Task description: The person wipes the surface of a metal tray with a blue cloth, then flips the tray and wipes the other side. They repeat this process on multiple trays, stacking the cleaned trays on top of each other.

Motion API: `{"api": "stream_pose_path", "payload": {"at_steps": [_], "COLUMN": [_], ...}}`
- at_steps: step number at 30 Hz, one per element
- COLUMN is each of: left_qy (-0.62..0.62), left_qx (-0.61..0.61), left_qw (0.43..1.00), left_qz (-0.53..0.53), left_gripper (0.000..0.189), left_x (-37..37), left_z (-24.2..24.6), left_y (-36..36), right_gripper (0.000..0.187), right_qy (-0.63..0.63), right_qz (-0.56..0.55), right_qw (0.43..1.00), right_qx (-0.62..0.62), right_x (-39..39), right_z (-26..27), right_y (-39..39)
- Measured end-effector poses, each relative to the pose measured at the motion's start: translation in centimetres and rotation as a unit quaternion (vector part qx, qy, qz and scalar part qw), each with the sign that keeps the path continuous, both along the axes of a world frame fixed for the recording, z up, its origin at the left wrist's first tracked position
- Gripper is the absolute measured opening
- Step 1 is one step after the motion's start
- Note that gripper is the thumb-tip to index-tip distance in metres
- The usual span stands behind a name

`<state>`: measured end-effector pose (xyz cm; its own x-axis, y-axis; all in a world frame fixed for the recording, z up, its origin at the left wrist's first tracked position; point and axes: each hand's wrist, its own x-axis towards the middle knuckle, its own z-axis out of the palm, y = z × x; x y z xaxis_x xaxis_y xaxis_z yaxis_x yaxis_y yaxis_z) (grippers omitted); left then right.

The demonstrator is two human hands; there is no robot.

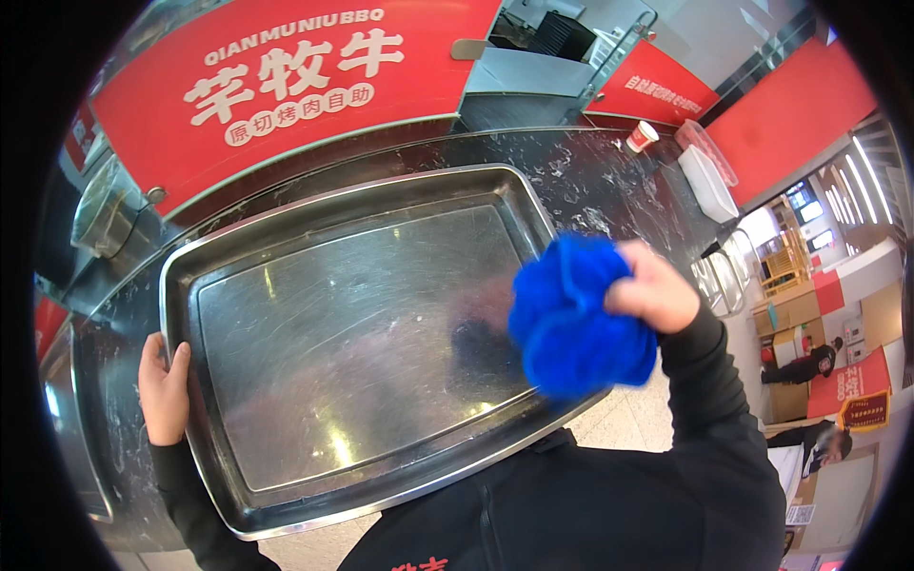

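A large rectangular stainless steel tray (357, 335) lies tilted in front of me, its near edge close to my body. My left hand (166, 389) grips the tray's left rim, thumb on the inner side. In my right hand (653, 289) is a bunched blue cloth (582, 321), held above the tray's right edge and hiding part of that rim. The cloth is slightly blurred. Light scratches and reflections show on the tray's bottom.
Beneath and beyond the tray runs a dark marbled counter (500, 153). A paper cup (642, 136) and a white plastic container (707, 184) stand at its far right. Red panels bearing writing rise behind. Another metal tray (78, 428) is at left. Two people are far off at right.
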<state>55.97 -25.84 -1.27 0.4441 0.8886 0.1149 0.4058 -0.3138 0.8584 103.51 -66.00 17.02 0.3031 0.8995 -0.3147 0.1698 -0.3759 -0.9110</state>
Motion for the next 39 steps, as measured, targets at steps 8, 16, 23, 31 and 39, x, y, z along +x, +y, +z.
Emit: {"api": "stream_pose_path", "payload": {"at_steps": [8,16,23,31,39], "left_qy": [0.007,0.020,0.041,0.025,0.024], "left_qx": [0.022,-0.010,-0.015,-0.007,0.007], "left_qw": [1.000,1.000,0.999,1.000,1.000], "left_qz": [0.000,0.001,0.007,0.005,0.012], "left_gripper": [0.019,0.020,0.019,0.016,0.016], "left_x": [0.7,0.6,0.6,0.8,0.9], "left_z": [0.8,1.1,1.7,1.5,1.1], "left_y": [-0.5,-0.8,-1.4,-1.6,-1.2], "right_gripper": [0.069,0.061,0.033,0.036,0.037], "right_qy": [-0.665,-0.623,-0.558,-0.277,-0.249], "right_qz": [-0.015,-0.030,-0.163,-0.500,-0.402], "right_qw": [0.747,0.778,0.813,0.787,0.790], "right_qx": [-0.004,-0.080,0.014,0.234,0.390], "right_x": [8.9,11.7,12.3,18.2,17.3], "right_z": [-9.6,-13.5,-14.9,-14.4,-7.4], "right_y": [11.8,15.6,15.3,11.7,7.0]}}
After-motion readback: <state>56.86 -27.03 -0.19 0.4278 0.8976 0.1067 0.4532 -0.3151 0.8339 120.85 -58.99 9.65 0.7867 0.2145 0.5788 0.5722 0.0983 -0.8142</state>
